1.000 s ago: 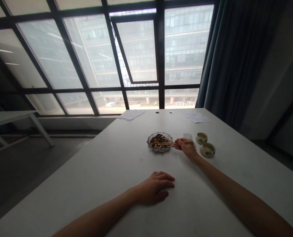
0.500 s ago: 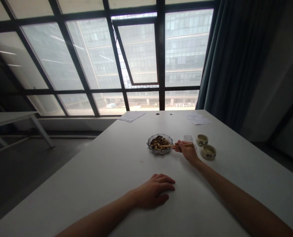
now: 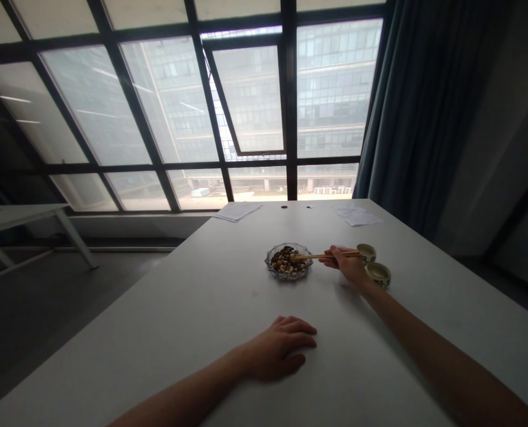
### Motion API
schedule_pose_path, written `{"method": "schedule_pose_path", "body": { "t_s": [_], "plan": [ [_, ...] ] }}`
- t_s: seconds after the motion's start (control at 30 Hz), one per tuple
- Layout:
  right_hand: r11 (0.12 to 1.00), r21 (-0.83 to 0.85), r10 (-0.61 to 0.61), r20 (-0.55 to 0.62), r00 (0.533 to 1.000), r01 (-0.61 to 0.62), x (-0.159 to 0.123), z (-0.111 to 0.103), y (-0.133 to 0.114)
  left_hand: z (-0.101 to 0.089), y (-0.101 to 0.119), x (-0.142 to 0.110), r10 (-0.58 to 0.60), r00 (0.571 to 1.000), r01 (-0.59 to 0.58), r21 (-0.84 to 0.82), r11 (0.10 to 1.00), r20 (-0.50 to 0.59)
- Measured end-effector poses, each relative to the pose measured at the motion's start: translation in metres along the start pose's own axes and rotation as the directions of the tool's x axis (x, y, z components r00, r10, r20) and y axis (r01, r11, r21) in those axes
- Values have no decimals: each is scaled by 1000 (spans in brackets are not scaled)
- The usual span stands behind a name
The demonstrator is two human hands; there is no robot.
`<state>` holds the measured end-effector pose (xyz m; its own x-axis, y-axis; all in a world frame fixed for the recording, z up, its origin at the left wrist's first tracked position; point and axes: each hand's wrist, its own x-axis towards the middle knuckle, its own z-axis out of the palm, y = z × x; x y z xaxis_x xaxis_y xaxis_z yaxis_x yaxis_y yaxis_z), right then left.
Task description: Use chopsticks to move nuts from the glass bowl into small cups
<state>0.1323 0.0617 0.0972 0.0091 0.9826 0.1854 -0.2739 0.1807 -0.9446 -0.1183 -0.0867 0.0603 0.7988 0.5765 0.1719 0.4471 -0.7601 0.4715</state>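
My right hand (image 3: pixel 344 265) is closed around a pair of chopsticks (image 3: pixel 320 257). Their tips reach left over a scalloped clear glass bowl (image 3: pixel 269 270), among the mixed brown and pale nut-like pieces (image 3: pixel 288 261) in it. Whether the tips pinch a piece is too small to tell. Just right of that hand stand two small cream cups with dark characters, a front cup (image 3: pixel 378 274) and a back cup (image 3: pixel 367 252). A clear plastic container behind my right hand is mostly hidden. My left hand (image 3: pixel 281 349) lies flat on the white table, fingers spread, holding nothing.
Papers lie on the far part of the table (image 3: pixel 192 296), one stack (image 3: pixel 237 212) at left and loose sheets (image 3: pixel 356 214) at right. Behind are large windows and a blue curtain (image 3: pixel 406 130). Another white table (image 3: pixel 19 216) stands at far left.
My right hand and the chopsticks have shifted right and slightly up, so the tips sit nearer the bowl's right side and the hand covers more of the container and cups. My left hand stays put.
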Motion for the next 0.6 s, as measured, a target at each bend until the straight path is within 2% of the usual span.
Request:
{"method": "schedule_pose_path", "body": {
  "t_s": [0.27, 0.43, 0.6],
  "plan": [
    [1000, -8, 0, -98, 995, 0, 15, -34, -58, -4, 4, 1, -22, 999, 23, -8, 1000, 24],
    [999, -52, -1, -126, 992, -5, 23, -72, -92, -6, 6, 1, -36, 999, 36, -12, 999, 27],
    [987, -114, 98, -138, 986, -114, 22, -110, -119, -5, 6, 1, -45, 999, 46, -29, 999, 22]
  ]
}}
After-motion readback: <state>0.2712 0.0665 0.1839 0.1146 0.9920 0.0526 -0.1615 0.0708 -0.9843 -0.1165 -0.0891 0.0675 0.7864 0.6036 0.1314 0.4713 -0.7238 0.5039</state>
